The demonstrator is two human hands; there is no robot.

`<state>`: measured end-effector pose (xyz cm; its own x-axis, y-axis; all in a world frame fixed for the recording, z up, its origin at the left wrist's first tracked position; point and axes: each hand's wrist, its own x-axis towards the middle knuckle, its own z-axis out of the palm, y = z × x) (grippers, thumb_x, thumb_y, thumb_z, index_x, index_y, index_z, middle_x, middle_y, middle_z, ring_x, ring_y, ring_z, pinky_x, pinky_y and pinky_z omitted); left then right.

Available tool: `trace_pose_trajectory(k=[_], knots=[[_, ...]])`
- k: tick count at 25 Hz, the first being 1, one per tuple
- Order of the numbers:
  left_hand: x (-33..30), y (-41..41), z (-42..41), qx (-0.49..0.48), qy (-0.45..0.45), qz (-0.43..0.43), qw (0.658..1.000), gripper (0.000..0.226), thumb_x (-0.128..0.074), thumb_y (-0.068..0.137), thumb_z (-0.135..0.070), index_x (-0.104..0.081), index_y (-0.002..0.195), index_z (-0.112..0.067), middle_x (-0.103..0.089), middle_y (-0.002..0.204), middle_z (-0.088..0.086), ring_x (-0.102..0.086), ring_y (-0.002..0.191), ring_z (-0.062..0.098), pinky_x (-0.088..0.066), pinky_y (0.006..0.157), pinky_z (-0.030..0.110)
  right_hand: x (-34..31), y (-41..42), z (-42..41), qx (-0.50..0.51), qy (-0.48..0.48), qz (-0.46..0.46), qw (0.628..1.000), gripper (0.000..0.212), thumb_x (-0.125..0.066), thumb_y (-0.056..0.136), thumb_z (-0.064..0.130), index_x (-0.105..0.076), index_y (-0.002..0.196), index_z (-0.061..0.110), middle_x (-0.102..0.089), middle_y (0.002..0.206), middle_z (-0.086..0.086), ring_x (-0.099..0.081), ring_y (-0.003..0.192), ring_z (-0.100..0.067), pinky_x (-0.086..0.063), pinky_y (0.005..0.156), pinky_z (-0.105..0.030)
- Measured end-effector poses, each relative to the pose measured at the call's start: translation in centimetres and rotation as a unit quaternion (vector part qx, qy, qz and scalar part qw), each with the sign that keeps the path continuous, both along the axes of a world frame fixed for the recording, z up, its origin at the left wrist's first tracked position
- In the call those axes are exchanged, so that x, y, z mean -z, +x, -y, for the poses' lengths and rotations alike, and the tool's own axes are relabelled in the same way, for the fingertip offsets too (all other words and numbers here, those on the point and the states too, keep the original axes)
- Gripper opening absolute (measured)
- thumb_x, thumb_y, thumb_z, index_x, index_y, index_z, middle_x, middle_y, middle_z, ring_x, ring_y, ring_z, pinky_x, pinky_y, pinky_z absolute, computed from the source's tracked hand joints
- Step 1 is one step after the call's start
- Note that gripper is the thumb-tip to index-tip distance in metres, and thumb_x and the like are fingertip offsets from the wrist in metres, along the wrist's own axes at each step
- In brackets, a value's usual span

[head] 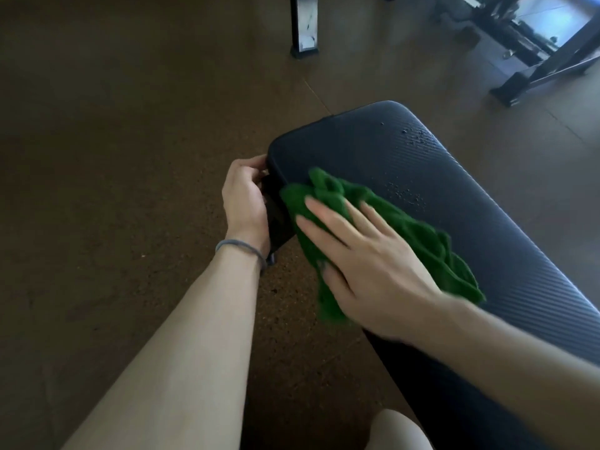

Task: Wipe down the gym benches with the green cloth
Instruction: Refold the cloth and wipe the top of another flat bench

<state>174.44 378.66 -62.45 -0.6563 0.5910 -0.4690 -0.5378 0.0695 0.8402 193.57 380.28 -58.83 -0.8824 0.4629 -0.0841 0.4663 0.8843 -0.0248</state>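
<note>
At centre left, the left hand [245, 203] curls round the end edge of the black padded bench [454, 196], a grey band [242, 246] at its wrist. Right of it, the green cloth [328, 203], crumpled and fuzzy, lies on the ribbed pad, spilling over its near edge. The right hand [367, 264] presses it flat with straight, spread fingers. Water droplets [415, 134] bead the pad further up.

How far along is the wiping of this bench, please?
Done: cannot tell for sure; the pad beside the cloth shows no drops. In hand: the right hand presses the green cloth flat on the bench near its left edge, while the left hand grips something dark at the bench's end. Left: droplets toward the far end are not yet wiped.
</note>
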Motion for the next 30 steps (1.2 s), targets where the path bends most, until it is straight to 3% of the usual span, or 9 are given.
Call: trace_pose_trajectory(k=[4,8,11,12,13,16,19,25,30], knots=[[0.0,-0.1,-0.6,-0.026,0.031,0.092,0.995,0.036,-0.048,0.097,-0.037,-0.077,0.112,-0.02,-0.077,0.107,0.003,-0.072,0.105,0.021,-0.057,0.082,0.032,0.2,-10.0,-6.7,0.016,0.006,-0.041,0.999,0.055,-0.03,0.103,0.041,-0.042,0.155,0.03,-0.033,0.164,0.004,-0.027,0.153,-0.024,-0.02,0.125,-0.05],[-0.3,1.1,-1.8,-0.062,0.024,0.087,0.994,0.032,-0.044,0.1,-0.043,-0.069,0.098,-0.024,-0.071,0.09,0.0,-0.066,0.09,0.021,-0.05,0.079,0.033,-0.4,-13.9,-10.0,0.042,-0.009,-0.047,0.998,0.043,-0.026,0.105,0.047,-0.059,0.127,0.032,-0.056,0.13,0.004,-0.048,0.123,-0.026,-0.032,0.109,-0.042],[-1.2,2.7,-2.7,-0.038,-0.019,0.03,0.999,0.053,-0.045,0.095,-0.048,-0.057,0.131,-0.012,-0.061,0.125,0.015,-0.062,0.106,0.03,-0.052,0.088,0.039,-1.0,-12.5,-14.4,0.134,-0.022,-0.066,0.989,0.05,-0.023,0.107,0.047,-0.065,0.121,0.026,-0.058,0.132,-0.004,-0.05,0.126,-0.031,-0.032,0.108,-0.043],[-1.3,3.0,-3.1,-0.027,-0.041,-0.024,0.999,0.057,-0.043,0.098,-0.045,-0.048,0.144,-0.012,-0.051,0.139,0.016,-0.057,0.115,0.033,-0.03,0.116,0.044,-0.9,-10.9,-16.4,0.17,-0.014,-0.075,0.983,0.05,-0.023,0.107,0.047,-0.065,0.125,0.025,-0.056,0.136,-0.005,-0.048,0.129,-0.032,-0.032,0.111,-0.042],[-1.6,3.5,-3.3,-0.015,-0.063,-0.081,0.995,0.053,-0.039,0.104,-0.04,-0.041,0.15,-0.014,-0.042,0.148,0.011,-0.051,0.117,0.027,-0.028,0.093,0.028,-0.7,-8.9,-18.2,0.202,-0.012,-0.082,0.976,0.05,-0.023,0.107,0.047,-0.062,0.13,0.027,-0.053,0.141,-0.004,-0.047,0.133,-0.032,-0.031,0.112,-0.042],[-2.2,4.4,-4.1,-0.025,-0.09,-0.123,0.988,0.045,-0.031,0.11,-0.032,-0.035,0.154,-0.024,-0.035,0.157,0.002,-0.044,0.128,0.018,-0.034,0.098,0.032,-0.5,-4.3,-20.3,0.273,-0.048,-0.08,0.957,0.053,-0.02,0.106,0.048,-0.038,0.154,0.034,-0.035,0.16,0.003,-0.037,0.144,-0.031,-0.031,0.114,-0.046],[-2.2,4.8,-4.1,-0.065,-0.1,-0.124,0.985,0.044,-0.032,0.109,-0.032,-0.041,0.152,-0.027,-0.049,0.14,-0.002,-0.052,0.122,0.02,-0.041,0.096,0.033,-0.3,-1.9,-16.3,0.309,-0.059,-0.078,0.946,0.062,-0.019,0.105,0.05,-0.019,0.164,0.029,-0.016,0.172,0.0,-0.021,0.155,-0.033,-0.019,0.125,-0.047],[-2.3,5.1,-4.7,-0.099,-0.137,-0.163,0.972,0.041,-0.031,0.11,-0.033,-0.047,0.147,-0.026,-0.046,0.115,-0.011,-0.05,0.084,0.001,-0.04,0.075,0.021,-0.1,3.0,-4.3,0.167,-0.05,-0.034,0.984,0.064,-0.017,0.106,0.05,-0.008,0.166,0.031,-0.002,0.174,0.005,0.001,0.16,-0.028,-0.001,0.13,-0.046],[-1.9,5.1,-5.0,-0.115,-0.151,-0.191,0.963,0.042,-0.031,0.109,-0.034,-0.051,0.145,-0.024,-0.058,0.128,-0.001,-0.061,0.099,0.015,-0.053,0.08,0.032,-0.2,-5.9,-11.5,0.075,-0.04,-0.056,0.995,0.06,-0.018,0.106,0.049,-0.022,0.163,0.032,-0.017,0.172,0.006,-0.011,0.159,-0.023,-0.008,0.128,-0.046]])
